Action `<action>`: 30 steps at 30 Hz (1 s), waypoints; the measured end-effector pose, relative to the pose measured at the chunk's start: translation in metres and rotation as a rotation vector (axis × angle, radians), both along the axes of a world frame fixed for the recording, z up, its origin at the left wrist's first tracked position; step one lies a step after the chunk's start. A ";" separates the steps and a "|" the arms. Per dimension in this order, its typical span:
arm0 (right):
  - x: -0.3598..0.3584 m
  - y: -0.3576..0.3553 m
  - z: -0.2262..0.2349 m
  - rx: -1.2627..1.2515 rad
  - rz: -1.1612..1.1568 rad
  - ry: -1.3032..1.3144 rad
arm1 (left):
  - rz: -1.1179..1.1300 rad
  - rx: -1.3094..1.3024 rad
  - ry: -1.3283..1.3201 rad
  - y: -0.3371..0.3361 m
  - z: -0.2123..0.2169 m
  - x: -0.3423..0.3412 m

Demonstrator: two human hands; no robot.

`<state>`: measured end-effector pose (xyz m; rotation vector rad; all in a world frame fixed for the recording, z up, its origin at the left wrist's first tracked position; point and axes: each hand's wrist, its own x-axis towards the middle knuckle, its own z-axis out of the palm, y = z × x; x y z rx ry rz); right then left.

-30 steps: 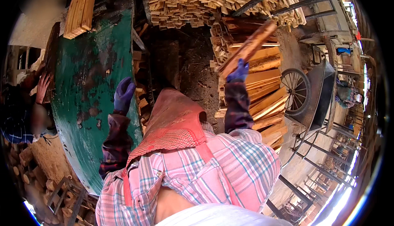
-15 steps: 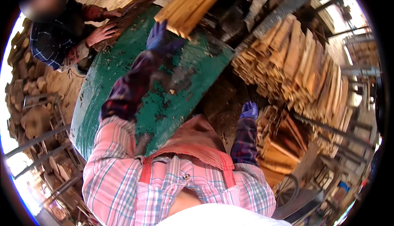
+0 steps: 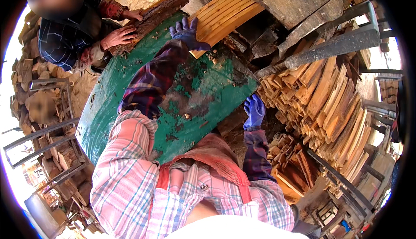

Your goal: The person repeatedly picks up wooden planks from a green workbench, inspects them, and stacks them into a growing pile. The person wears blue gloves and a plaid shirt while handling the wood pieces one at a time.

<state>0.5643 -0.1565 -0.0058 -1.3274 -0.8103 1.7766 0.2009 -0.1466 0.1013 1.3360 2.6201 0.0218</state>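
Observation:
My left hand (image 3: pixel 189 36), in a purple glove, is spread at the near end of several pale wooden planks (image 3: pixel 229 15). The planks lie side by side at the far end of a worn green tabletop (image 3: pixel 108 104), and the palm side of the hand touches their ends. My right hand (image 3: pixel 254 112), gloved in blue-purple, is raised by the table's right edge with loosely bent fingers and nothing in it. Across the table at the far left, a co-worker's two hands (image 3: pixel 119 37) rest on a rough, bark-edged slab (image 3: pixel 162 15).
A large stack of split boards (image 3: pixel 325 96) stands to the right, beside a grey metal beam (image 3: pixel 333 44). Shorter wood pieces (image 3: pixel 294 165) lie below it near my right arm. Metal frames (image 3: pixel 47 130) and piled logs (image 3: pixel 26 74) are at the left. Crumbs of bark dot the tabletop.
My right hand has risen toward the table edge and its fingers have loosened from a curl. My left hand remains at the plank ends, its fingers spread wider. The whole view has shifted.

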 end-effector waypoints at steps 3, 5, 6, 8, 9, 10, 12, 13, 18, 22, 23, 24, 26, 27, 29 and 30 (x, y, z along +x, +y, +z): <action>-0.014 -0.003 0.003 0.011 0.000 -0.014 | -0.068 0.026 0.018 -0.001 0.000 -0.005; -0.016 0.001 -0.009 0.033 0.062 -0.004 | -0.076 0.110 0.027 -0.005 -0.006 0.001; -0.023 -0.006 -0.006 0.031 0.099 0.001 | -0.075 0.139 0.030 -0.014 -0.012 0.005; -0.046 -0.015 0.007 0.032 0.102 -0.020 | -0.039 0.175 0.045 -0.024 -0.022 0.021; -0.055 -0.015 0.015 0.047 0.134 -0.011 | -0.010 0.180 0.048 -0.028 -0.022 0.037; -0.063 -0.015 0.020 0.063 0.161 -0.002 | 0.014 0.187 0.049 -0.036 -0.024 0.049; -0.084 -0.015 0.019 0.176 0.228 0.084 | 0.054 0.208 -0.004 -0.075 -0.042 0.063; -0.097 -0.020 0.019 0.251 0.197 0.059 | 0.069 0.221 -0.029 -0.096 -0.048 0.070; -0.180 -0.132 0.009 0.435 0.306 -0.046 | 0.108 0.345 0.050 -0.325 -0.062 0.091; -0.199 -0.317 -0.048 0.628 0.555 -0.182 | 0.313 0.330 0.067 -0.506 -0.064 0.157; -0.192 -0.369 -0.038 0.645 0.678 -0.198 | 0.425 0.296 0.054 -0.555 -0.067 0.176; -0.191 -0.413 -0.032 0.675 0.780 -0.213 | 0.519 0.275 0.043 -0.595 -0.070 0.191; -0.198 -0.493 -0.052 0.814 0.960 -0.287 | 0.719 0.155 0.061 -0.664 -0.075 0.219; -0.211 -0.514 -0.052 0.779 1.062 -0.233 | 0.851 0.097 0.025 -0.674 -0.080 0.224; -0.238 -0.547 -0.066 0.629 1.293 0.158 | 1.029 0.037 -0.017 -0.703 -0.080 0.222; -0.248 -0.570 -0.052 0.408 1.469 0.241 | 1.125 0.043 -0.020 -0.726 -0.082 0.221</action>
